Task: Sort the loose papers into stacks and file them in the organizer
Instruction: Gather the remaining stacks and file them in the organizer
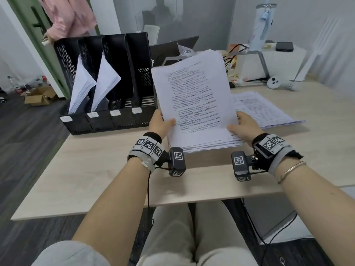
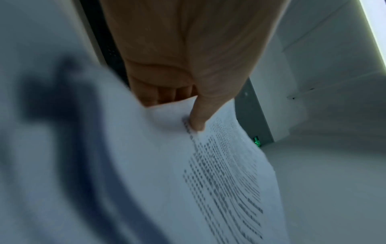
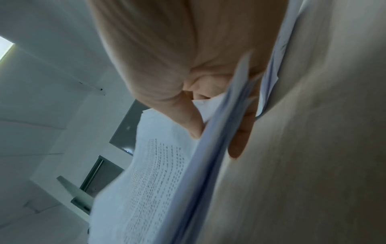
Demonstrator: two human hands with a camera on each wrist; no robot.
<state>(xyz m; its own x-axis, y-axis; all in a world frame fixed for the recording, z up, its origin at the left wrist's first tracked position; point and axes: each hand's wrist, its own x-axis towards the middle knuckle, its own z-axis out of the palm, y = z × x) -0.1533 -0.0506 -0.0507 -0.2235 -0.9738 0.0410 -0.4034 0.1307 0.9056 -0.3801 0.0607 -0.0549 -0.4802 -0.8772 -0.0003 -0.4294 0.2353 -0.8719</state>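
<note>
So there's a thick stack of printed papers (image 1: 194,104) tilted up off the bench (image 1: 96,169), bottom edge down near it, sheets a bit uneven. Black organizer (image 1: 107,81) sits at the left with four slots: the two left ones each hold a leaning bunch of white sheets (image 1: 82,87), the other two look bare. Another pile of printed pages (image 1: 265,110) lies flat to the right.
</note>
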